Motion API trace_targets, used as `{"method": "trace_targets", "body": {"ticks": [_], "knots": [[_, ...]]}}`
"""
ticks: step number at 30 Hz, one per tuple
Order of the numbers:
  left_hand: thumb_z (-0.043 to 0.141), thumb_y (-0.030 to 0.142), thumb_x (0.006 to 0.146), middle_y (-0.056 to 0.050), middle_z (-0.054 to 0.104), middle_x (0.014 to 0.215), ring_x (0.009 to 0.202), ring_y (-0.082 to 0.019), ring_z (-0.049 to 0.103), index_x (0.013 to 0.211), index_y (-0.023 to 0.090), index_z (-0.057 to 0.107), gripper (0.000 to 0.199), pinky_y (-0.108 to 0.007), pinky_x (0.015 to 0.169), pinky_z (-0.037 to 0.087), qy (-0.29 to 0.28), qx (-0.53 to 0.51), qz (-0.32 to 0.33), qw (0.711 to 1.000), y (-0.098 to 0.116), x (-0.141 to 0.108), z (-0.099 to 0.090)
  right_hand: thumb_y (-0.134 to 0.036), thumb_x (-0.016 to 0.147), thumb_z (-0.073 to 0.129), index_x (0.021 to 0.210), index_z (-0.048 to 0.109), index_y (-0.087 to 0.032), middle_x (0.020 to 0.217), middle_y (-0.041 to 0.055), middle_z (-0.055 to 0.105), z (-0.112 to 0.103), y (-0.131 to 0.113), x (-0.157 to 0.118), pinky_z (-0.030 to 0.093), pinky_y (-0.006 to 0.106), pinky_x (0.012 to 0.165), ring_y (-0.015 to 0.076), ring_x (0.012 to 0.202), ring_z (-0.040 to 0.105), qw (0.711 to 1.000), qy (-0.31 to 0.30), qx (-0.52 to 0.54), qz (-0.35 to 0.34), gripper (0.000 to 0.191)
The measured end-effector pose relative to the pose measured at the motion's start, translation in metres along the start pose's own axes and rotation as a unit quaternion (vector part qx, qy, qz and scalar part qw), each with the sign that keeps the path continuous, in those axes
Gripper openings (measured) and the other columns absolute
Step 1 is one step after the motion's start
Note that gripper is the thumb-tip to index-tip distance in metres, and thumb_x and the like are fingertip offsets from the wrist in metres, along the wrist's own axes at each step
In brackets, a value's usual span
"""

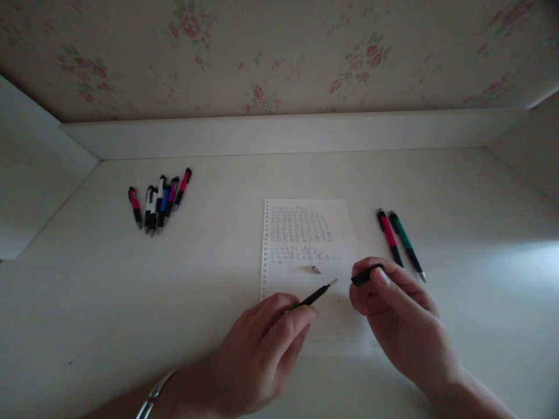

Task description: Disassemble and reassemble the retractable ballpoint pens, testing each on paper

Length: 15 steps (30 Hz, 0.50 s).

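Observation:
My left hand [262,355] is closed around a pen refill [315,295], dark with a thin silvery tip pointing up to the right; whatever else lies inside the fist is hidden. In my right hand [404,320], thumb and fingers pinch a short black pen grip [365,276]. The two pieces are apart, with a small gap between them. Under both hands lies a lined sheet of paper [283,282] with handwritten rows on its upper half. A small metal pen tip [316,269] rests on the sheet, just above the refill.
A pink pen [388,235] and a green pen [406,244] lie right of the paper. To the left is a group of several pens [162,203] in white, blue, purple and pink. The white desk [209,256] meets a raised back panel [288,134] and side walls.

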<state>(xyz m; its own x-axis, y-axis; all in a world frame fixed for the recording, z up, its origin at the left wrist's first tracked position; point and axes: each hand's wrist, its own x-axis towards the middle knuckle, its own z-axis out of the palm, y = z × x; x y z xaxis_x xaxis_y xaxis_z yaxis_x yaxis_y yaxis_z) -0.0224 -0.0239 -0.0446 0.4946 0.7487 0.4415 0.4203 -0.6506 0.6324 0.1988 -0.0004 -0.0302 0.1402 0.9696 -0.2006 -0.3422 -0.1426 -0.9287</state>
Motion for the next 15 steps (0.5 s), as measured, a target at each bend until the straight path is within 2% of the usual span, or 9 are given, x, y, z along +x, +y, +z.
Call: {"method": "trace_targets", "body": {"ticks": [3,6,9,12,15], "knots": [[0.054,0.012,0.101,-0.009,0.072,0.095,0.08,-0.018,0.071,0.125,0.014,0.06,0.025,-0.028,0.069,0.061,-0.005,0.015,0.024,1.0,0.006,0.002,-0.004,-0.041,0.08,0.081,0.087,0.08,-0.024,0.07,0.0019,0.064,-0.001,0.0,0.002,0.044,0.023,0.046,0.0115,0.052,0.053,1.0,-0.002,0.001,0.009,0.018],[0.053,0.023,0.102,-0.004,0.072,0.083,0.068,-0.017,0.071,0.115,0.016,0.064,0.018,-0.031,0.061,0.059,-0.012,0.024,0.014,1.0,0.012,0.006,-0.009,-0.041,0.083,0.079,0.089,0.08,-0.025,0.073,0.0027,0.066,-0.001,0.001,0.001,0.045,0.024,0.046,0.0119,0.053,0.054,1.0,-0.019,-0.006,0.009,0.017],[0.045,0.035,0.104,-0.004,0.073,0.081,0.066,-0.018,0.073,0.109,0.017,0.063,0.026,-0.032,0.059,0.059,-0.004,0.019,0.003,1.0,0.015,0.008,-0.012,-0.04,0.085,0.077,0.09,0.079,-0.025,0.081,0.0035,0.068,0.0,0.002,-0.002,0.046,0.024,0.046,0.0117,0.054,0.056,0.999,-0.039,-0.013,-0.001,0.016],[0.038,0.045,0.106,-0.004,0.074,0.078,0.065,-0.019,0.074,0.104,0.018,0.061,0.036,-0.032,0.058,0.06,0.013,0.028,0.002,1.0,0.016,0.008,-0.012,-0.04,0.086,0.077,0.091,0.079,-0.025,0.08,0.0026,0.068,0.001,0.002,-0.005,0.048,0.024,0.048,0.0112,0.054,0.056,0.998,-0.061,-0.018,0.001,0.016],[0.038,0.049,0.106,-0.006,0.074,0.082,0.069,-0.019,0.075,0.106,0.018,0.059,0.037,-0.031,0.06,0.062,0.017,0.052,-0.006,0.998,0.016,0.009,-0.011,-0.041,0.086,0.078,0.092,0.079,-0.025,0.08,0.0018,0.068,0.002,0.002,-0.005,0.047,0.023,0.05,0.0095,0.054,0.056,0.997,-0.07,-0.018,0.006,0.017]]}}
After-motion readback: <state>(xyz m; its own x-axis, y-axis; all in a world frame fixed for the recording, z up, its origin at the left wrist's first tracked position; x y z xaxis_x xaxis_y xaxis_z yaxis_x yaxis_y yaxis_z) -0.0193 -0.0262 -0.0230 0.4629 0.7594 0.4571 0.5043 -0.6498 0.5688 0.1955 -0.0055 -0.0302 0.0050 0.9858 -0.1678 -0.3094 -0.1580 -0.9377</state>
